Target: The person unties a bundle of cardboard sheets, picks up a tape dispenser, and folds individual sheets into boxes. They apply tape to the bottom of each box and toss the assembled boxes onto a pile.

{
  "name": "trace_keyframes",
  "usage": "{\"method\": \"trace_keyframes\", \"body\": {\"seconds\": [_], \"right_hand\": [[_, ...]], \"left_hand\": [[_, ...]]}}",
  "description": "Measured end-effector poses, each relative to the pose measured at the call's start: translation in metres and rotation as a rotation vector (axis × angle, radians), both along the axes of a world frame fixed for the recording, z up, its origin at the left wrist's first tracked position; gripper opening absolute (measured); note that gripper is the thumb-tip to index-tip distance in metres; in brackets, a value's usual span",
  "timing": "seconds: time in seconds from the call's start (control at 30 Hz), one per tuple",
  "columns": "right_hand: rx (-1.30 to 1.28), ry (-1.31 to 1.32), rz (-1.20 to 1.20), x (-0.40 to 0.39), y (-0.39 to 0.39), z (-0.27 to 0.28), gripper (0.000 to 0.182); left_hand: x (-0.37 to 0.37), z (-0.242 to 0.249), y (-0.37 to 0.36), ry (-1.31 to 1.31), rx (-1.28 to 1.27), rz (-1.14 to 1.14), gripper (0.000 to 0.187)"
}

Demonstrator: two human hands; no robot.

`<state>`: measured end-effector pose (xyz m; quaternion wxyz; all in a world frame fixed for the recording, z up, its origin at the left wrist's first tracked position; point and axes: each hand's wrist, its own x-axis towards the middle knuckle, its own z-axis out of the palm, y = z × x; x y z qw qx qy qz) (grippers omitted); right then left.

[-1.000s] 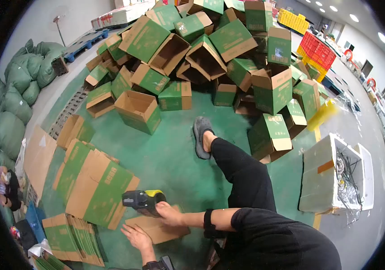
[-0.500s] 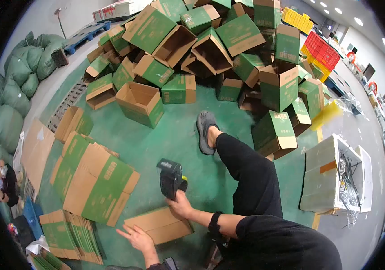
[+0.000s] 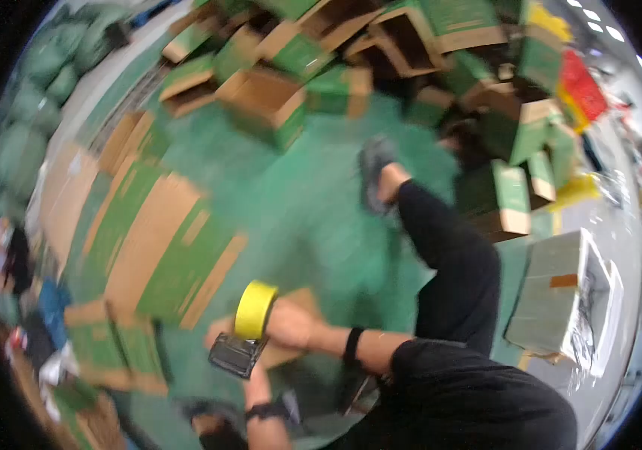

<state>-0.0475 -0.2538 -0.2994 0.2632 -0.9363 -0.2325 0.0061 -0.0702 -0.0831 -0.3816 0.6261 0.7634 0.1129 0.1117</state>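
My right hand (image 3: 291, 324) is wrapped round a tape dispenser (image 3: 237, 355) with a roll of yellow tape (image 3: 255, 309) on it. The dispenser is over the left end of a small brown cardboard box (image 3: 300, 301) low in front of me. My left hand (image 3: 219, 330) is at that same end, largely behind the dispenser. Its fingers are hidden and blurred, so their grip does not show. Both forearms partly cover the box.
Flattened green-and-brown cartons (image 3: 160, 247) lie on the floor at left, with a folded stack (image 3: 115, 346) nearer me. Open cartons (image 3: 261, 105) are piled ahead. A white foam box (image 3: 549, 292) stands at right, beyond my leg.
My right hand has swung the tape dispenser left and down over the box end, turning its yellow roll into view. My left hand has gone behind it. The whole view has shifted.
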Motion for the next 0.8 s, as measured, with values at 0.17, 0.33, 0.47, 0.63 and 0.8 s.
{"method": "trace_keyframes", "body": {"seconds": [0.17,0.33,0.47,0.63,0.8], "right_hand": [[-0.204,-0.032,0.028,0.005,-0.001,-0.004,0.023],[0.264,-0.271,-0.107,0.007,-0.001,-0.03,0.025],[0.119,-0.229,-0.063,0.013,-0.004,-0.02,0.031],[-0.09,-0.229,0.372,0.044,-0.014,0.073,0.052],[-0.054,0.151,0.464,0.068,0.042,0.15,0.05]], "left_hand": [[0.011,0.061,-0.008,0.079,0.824,-0.084,0.015],[-0.054,0.067,-0.02,-0.127,0.913,-0.556,0.066],[-0.051,0.077,-0.013,-0.129,0.84,-0.548,0.071],[-0.043,0.071,-0.011,-0.213,0.811,-0.502,0.07],[-0.04,0.073,-0.011,-0.2,0.74,-0.468,0.07]]}}
